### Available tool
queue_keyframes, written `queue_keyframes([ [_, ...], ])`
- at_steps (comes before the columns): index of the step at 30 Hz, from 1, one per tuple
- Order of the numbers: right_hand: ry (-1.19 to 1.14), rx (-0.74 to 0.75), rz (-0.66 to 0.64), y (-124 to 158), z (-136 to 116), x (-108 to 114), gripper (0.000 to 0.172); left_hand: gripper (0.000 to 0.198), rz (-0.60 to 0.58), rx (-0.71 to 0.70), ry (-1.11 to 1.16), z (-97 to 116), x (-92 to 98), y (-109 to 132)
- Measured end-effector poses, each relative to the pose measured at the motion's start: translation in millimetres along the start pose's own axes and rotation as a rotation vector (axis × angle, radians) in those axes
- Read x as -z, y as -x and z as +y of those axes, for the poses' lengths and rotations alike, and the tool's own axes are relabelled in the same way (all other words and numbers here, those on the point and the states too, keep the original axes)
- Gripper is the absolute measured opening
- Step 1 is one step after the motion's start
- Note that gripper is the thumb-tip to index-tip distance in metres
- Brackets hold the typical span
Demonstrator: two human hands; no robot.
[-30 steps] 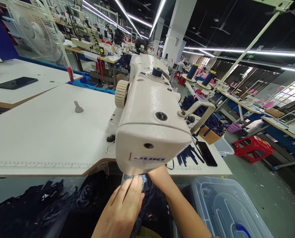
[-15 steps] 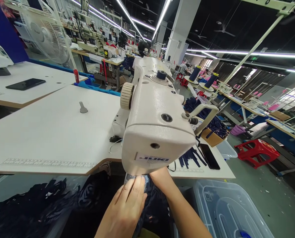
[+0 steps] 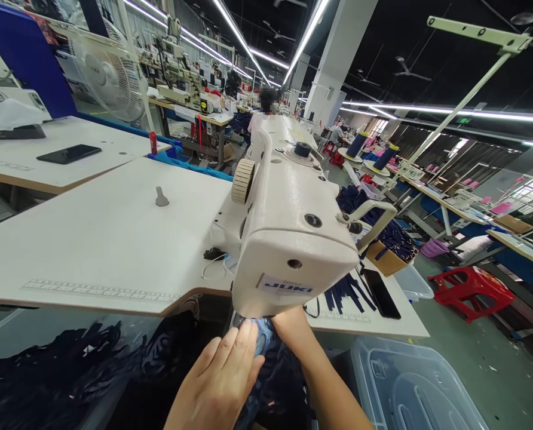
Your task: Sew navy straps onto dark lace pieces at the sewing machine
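Observation:
A white JUKI sewing machine fills the middle of the view, its head hiding the needle area. Just below it, my left hand lies with fingers stretched out on blue patterned fabric. The thumb rests along the fabric's near side. My right hand reaches in under the head from the right; its fingers are hidden behind the machine and the cloth. Dark navy fabric hangs down between the two forearms.
A white table with a printed ruler edge spreads left. Dark navy strips and a phone lie right of the machine. A clear plastic bin stands below, near a red stool. Dark cloth pieces fill the lower left.
The head view has shifted, so the machine and table sit slightly farther right. More of the blue fabric shows beside my left fingers. Both hands stay at the machine head.

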State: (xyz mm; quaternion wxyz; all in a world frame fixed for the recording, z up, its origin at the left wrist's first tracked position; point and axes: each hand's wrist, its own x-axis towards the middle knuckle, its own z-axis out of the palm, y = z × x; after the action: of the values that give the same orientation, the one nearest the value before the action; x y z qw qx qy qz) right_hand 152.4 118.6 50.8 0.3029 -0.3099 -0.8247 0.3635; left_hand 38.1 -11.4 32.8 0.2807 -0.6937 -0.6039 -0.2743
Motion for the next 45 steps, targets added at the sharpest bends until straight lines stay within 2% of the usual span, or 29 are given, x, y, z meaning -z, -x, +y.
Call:
queue_keyframes([
  [2,0.018,-0.009,-0.008,0,2,-1,0.036,0.035,0.026,-0.039,0.005,-1,0.6,-3],
  [6,0.068,-0.052,0.008,3,13,-2,0.03,0.032,-0.007,-0.18,-0.031,-7,4.3,-6],
  [13,0.081,-0.116,0.069,8,12,0,0.023,0.029,0.013,-0.171,-0.015,-7,3.4,-4],
  [17,0.068,-0.128,0.106,7,10,-2,0.02,0.033,-0.022,-0.192,-0.028,-7,1.2,-4],
  [31,0.111,-0.061,0.082,2,25,-7,0.021,0.036,-0.088,-0.194,-0.067,-4,-3.8,-4],
  [36,0.08,-0.094,0.084,3,18,-3,0.021,0.034,-0.048,-0.165,-0.046,-2,-3.0,-5],
  [45,0.024,-0.061,0.051,1,11,-2,0.027,0.033,-0.012,-0.144,-0.045,-4,-0.7,-4],
])
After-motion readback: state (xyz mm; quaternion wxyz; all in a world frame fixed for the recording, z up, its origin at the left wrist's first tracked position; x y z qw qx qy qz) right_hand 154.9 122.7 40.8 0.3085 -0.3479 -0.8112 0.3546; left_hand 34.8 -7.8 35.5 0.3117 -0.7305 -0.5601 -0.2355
